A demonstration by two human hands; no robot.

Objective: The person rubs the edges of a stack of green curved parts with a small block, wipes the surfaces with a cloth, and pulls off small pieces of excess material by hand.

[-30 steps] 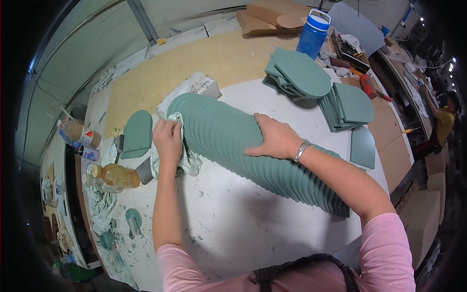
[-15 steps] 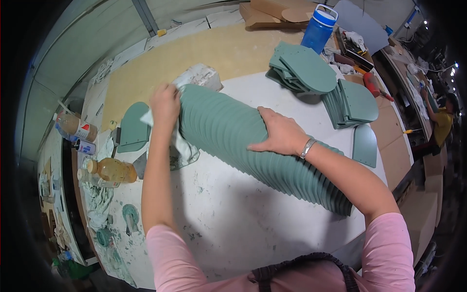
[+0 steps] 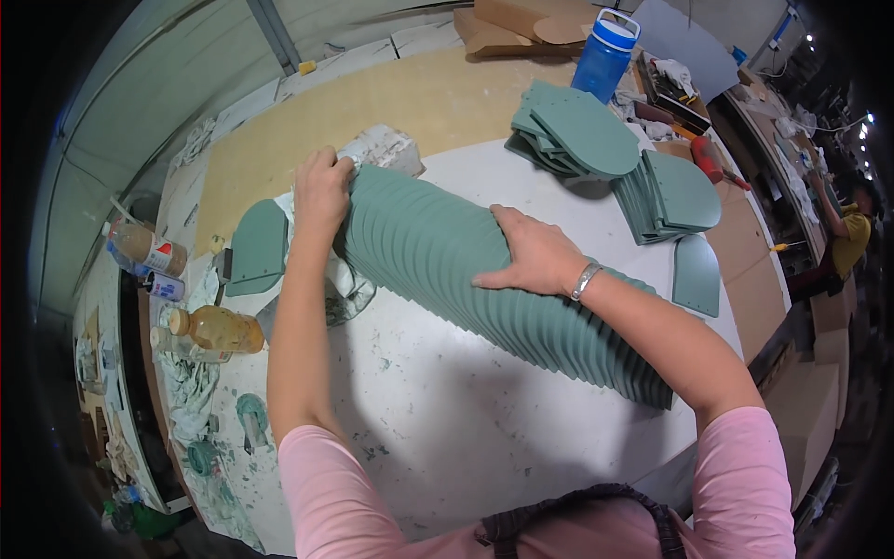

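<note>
A long row of flat, green, rounded panels point(image 3: 424, 238) runs slantwise across the white table point(image 3: 447, 410), the pieces standing closely one against another. At its far left end, my left hand point(image 3: 321, 191) is closed on a white cloth point(image 3: 349, 289), part of which hangs below the wrist; the fingertips lie against the end of the row. My right hand point(image 3: 535, 252) rests on top of the row near its middle, thumb and fingers apart. Just behind the left end sits a white, stained block point(image 3: 384, 149).
One green panel point(image 3: 258, 247) lies left of my left arm. Green panel stacks point(image 3: 582, 130) point(image 3: 684, 191) and a blue bottle point(image 3: 603, 61) stand at the far right. Bottles with amber liquid point(image 3: 219, 329) and a tape roll point(image 3: 251, 415) line the left edge. Another person point(image 3: 849, 233) works at far right.
My left hand has shifted slightly to the right and up along the end of the row, the cloth moving with it. My right hand stays on the row.
</note>
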